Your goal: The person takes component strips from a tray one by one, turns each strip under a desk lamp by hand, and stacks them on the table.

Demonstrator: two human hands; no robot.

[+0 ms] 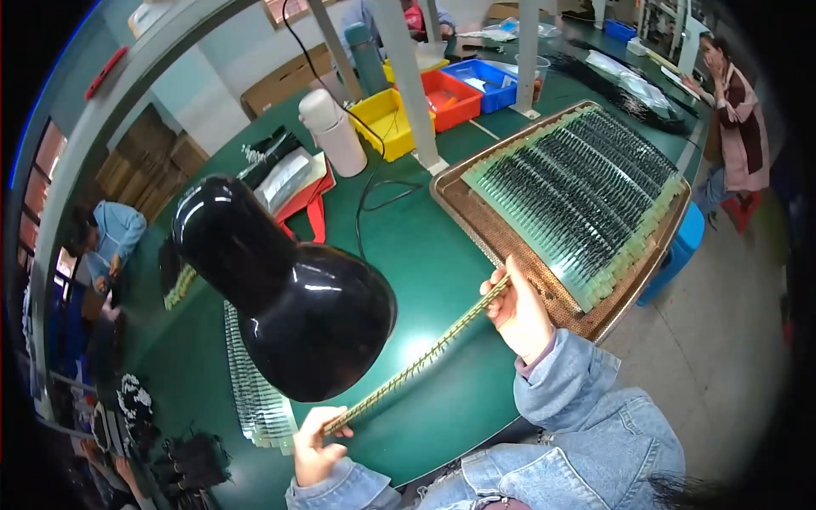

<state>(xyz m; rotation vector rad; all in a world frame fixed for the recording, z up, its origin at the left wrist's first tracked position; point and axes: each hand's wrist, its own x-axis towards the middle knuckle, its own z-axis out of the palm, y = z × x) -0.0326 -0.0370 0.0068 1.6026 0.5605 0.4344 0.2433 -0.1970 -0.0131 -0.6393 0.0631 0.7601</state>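
Between my two hands stretches a thin yellow-green strip [422,364] with a row of short dark pins along it, held slanting above the green table [442,255]. My left hand [318,446] pinches its lower end. At the upper end, my right hand [517,313] grips it between thumb and fingers, beside the near corner of a brown tray [476,223]. In that tray lie many rows of similar strips [586,195] with dark parts on them. More such strips [255,378] rest on the table near my left hand, partly hidden by the lamp.
A black desk lamp [314,319] stands just above the strip and blocks some of the table. Farther back are a pale flask [333,134] and yellow [387,123], red [448,98] and blue [484,83] bins beside metal posts. A blue stool [680,255] is at right. Other people sit around.
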